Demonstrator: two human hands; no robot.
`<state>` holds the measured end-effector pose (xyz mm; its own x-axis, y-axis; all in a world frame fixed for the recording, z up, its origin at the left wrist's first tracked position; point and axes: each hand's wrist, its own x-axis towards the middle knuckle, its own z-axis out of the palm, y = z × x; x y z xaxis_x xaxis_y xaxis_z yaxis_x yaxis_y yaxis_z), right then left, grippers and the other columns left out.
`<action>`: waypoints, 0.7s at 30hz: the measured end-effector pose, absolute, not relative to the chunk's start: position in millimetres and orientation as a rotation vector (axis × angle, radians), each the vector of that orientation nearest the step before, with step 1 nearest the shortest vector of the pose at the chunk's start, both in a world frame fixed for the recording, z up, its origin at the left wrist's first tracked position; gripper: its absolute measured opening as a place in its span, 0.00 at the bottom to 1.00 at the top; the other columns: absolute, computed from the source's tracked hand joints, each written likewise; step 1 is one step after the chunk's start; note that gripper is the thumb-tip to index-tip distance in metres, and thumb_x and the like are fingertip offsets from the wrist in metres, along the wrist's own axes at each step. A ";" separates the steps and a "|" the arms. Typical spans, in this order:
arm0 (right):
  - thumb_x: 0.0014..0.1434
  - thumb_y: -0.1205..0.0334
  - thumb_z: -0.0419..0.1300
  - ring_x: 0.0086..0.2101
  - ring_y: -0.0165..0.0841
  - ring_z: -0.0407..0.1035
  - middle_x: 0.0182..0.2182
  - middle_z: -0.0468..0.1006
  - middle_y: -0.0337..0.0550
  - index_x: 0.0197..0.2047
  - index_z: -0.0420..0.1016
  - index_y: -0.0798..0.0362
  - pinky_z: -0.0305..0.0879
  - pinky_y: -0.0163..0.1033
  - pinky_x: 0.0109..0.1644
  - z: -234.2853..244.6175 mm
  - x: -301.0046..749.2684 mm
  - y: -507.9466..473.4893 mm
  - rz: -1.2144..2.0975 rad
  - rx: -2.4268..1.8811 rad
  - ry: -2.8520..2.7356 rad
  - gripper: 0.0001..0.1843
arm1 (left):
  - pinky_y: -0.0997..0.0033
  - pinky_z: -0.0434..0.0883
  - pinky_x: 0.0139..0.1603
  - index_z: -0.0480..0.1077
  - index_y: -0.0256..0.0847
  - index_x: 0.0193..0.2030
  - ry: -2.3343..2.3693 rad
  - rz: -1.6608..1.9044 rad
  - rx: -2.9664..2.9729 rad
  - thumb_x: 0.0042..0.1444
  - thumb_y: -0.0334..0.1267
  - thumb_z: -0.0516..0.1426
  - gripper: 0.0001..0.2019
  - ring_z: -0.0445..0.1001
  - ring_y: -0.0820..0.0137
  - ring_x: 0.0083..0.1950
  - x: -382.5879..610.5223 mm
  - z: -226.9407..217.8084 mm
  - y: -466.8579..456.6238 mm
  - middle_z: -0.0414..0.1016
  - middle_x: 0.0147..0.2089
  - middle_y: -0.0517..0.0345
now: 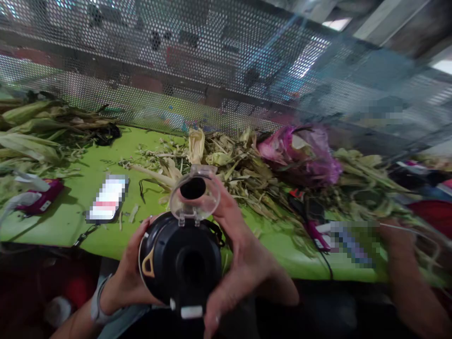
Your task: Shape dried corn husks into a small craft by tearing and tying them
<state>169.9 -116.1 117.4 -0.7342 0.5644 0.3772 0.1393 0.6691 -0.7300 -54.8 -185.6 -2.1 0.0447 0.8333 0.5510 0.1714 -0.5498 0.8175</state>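
I hold a black bottle (181, 263) close in front of me, seen from the top, with its clear flip cap (195, 193) swung open and away. My left hand (129, 273) wraps round the bottle's left side. My right hand (243, 256) grips the right side, fingers reaching up behind the open cap. The green table (84, 188) lies just beyond.
Corn husks (233, 165) lie piled across the table, more (31, 127) at far left. A phone (108, 198) rests flat on the green top, a magenta object (40, 197) at left, a purple bag (300, 153) behind. Another person's forearm (406, 273) reaches in at right. Perforated metal panel (197, 66) backs the table.
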 end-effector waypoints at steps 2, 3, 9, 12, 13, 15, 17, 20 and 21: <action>0.31 0.39 0.76 0.69 0.49 0.46 0.71 0.47 0.55 0.72 0.16 0.47 0.47 0.54 0.72 116.3 160.2 -103.6 0.922 -0.419 -2.243 0.85 | 0.45 0.68 0.63 0.45 0.54 0.73 0.971 1.550 1.838 0.33 0.53 0.73 0.62 0.65 0.44 0.66 -53.3 -2.1 -180.8 0.57 0.71 0.44; 0.31 0.39 0.75 0.68 0.48 0.49 0.70 0.50 0.55 0.72 0.15 0.46 0.50 0.54 0.71 115.2 156.2 -97.9 0.903 -0.342 -2.235 0.84 | 0.46 0.69 0.63 0.44 0.53 0.74 0.958 1.537 1.849 0.34 0.52 0.73 0.62 0.65 0.44 0.66 -51.9 -2.3 -178.3 0.57 0.70 0.43; 0.45 0.43 0.72 0.66 0.46 0.53 0.65 0.60 0.50 0.71 0.46 0.43 0.52 0.53 0.70 112.9 148.2 -88.4 0.601 -0.132 -2.465 0.58 | 0.42 0.69 0.61 0.40 0.55 0.74 0.983 1.503 1.778 0.40 0.47 0.71 0.60 0.68 0.45 0.64 -50.6 -9.8 -169.6 0.59 0.70 0.45; 0.51 0.46 0.69 0.67 0.44 0.51 0.66 0.56 0.52 0.68 0.53 0.44 0.54 0.53 0.69 114.1 145.2 -94.4 0.515 -0.203 -2.505 0.46 | 0.39 0.67 0.62 0.41 0.54 0.74 1.051 1.499 1.786 0.37 0.51 0.72 0.60 0.68 0.43 0.63 -57.8 -18.9 -168.2 0.60 0.69 0.44; 0.53 0.47 0.68 0.68 0.44 0.50 0.67 0.54 0.52 0.67 0.55 0.44 0.55 0.53 0.69 113.6 143.7 -96.3 0.500 -0.235 -2.514 0.43 | 0.38 0.67 0.62 0.42 0.53 0.74 1.068 1.507 1.789 0.36 0.52 0.72 0.61 0.68 0.42 0.63 -60.3 -22.0 -168.1 0.61 0.68 0.43; 0.54 0.48 0.67 0.68 0.44 0.48 0.69 0.51 0.51 0.64 0.59 0.43 0.55 0.53 0.68 110.6 140.5 -99.0 0.475 -0.289 -2.523 0.38 | 0.37 0.66 0.63 0.43 0.53 0.74 1.087 1.513 1.794 0.36 0.55 0.71 0.60 0.67 0.41 0.64 -64.6 -27.2 -169.0 0.61 0.68 0.42; 0.54 0.49 0.67 0.68 0.44 0.48 0.68 0.54 0.50 0.62 0.61 0.42 0.55 0.54 0.68 105.7 138.0 -99.1 0.461 -0.287 -2.503 0.35 | 0.36 0.65 0.63 0.43 0.54 0.74 1.093 1.501 1.798 0.37 0.54 0.71 0.60 0.65 0.42 0.65 -67.5 -30.3 -170.5 0.59 0.70 0.42; 0.54 0.50 0.68 0.66 0.43 0.52 0.64 0.59 0.50 0.62 0.61 0.42 0.58 0.53 0.67 101.2 136.5 -95.7 0.456 -0.225 -2.456 0.35 | 0.37 0.63 0.65 0.42 0.53 0.74 1.132 1.461 1.780 0.37 0.51 0.71 0.60 0.63 0.42 0.67 -70.6 -31.9 -171.9 0.57 0.71 0.42; 0.53 0.49 0.68 0.66 0.43 0.54 0.64 0.59 0.50 0.62 0.60 0.41 0.59 0.53 0.66 102.1 136.4 -94.3 0.460 -0.226 -2.449 0.36 | 0.37 0.62 0.65 0.41 0.53 0.74 1.143 1.455 1.779 0.37 0.50 0.72 0.61 0.63 0.42 0.67 -71.6 -31.9 -171.7 0.57 0.71 0.41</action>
